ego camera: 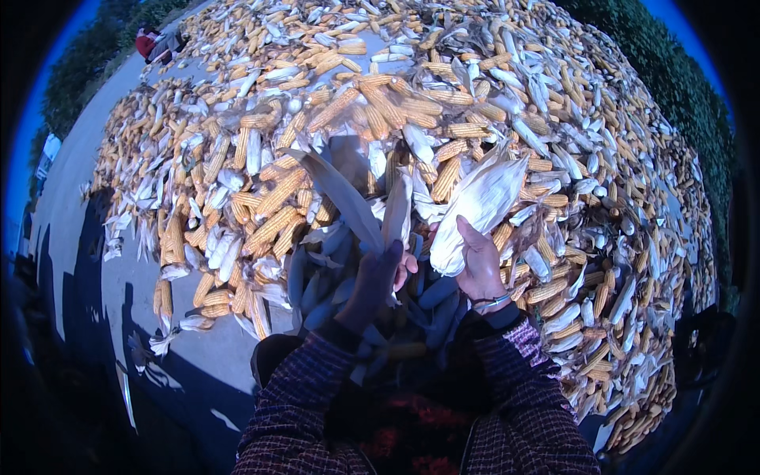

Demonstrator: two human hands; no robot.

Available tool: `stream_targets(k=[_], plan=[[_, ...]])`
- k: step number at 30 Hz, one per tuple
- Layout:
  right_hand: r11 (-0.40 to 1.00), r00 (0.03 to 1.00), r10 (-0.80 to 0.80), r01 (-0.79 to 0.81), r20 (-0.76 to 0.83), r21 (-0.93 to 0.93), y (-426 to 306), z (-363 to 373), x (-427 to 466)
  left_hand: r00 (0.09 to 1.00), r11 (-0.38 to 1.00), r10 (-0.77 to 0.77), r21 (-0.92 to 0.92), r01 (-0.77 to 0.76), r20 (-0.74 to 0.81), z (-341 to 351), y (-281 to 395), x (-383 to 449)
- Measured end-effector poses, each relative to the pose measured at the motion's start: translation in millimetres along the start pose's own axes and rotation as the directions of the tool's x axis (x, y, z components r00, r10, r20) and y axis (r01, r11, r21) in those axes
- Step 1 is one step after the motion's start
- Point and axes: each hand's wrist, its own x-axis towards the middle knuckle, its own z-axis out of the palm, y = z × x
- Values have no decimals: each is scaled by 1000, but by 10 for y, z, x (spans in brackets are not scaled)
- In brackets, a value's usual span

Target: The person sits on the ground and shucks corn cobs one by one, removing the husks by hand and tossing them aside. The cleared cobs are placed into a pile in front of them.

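Note:
My right hand [480,267] grips a pale ear of corn still wrapped in its husk [482,196], thumb lying along its near side. Its tip points up and away to the right. In my left hand [377,279] are loose dry husk leaves [395,214], one long leaf [344,199] slanting up to the left. The two hands are a short way apart, in front of my body. Below them, in my shadow, lie several husk-covered ears [323,297]. Bare yellow cobs [279,193] lie just beyond my left hand.
A broad heap of corn [594,196], husked and unhusked ears mixed, spreads ahead and to the right. Grey pavement [154,291] runs along the left, with shadows across it. Far off at the upper left a person in red [155,44] sits by the heap. Green foliage [671,77] borders the right.

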Motion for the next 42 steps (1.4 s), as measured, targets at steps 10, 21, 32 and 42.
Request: stream_targets(k=[10, 21, 32, 42], plan=[[993, 969, 95, -108, 230, 44, -51, 107, -62, 999, 995, 31, 95, -35, 37, -92, -84, 63], [993, 958, 71, -41, 277, -113, -117, 166, -180, 890, 594, 455, 757, -270, -39, -353, -519, 261], [984, 995, -5, -12, 101, 175, -85, -79, -40, 856, 440, 517, 857, -270, 4, -606, -313, 268], [981, 973, 158, -175, 169, 87, 44, -2, -77, 983, 989, -58, 141, 34, 173, -147, 357, -76]])
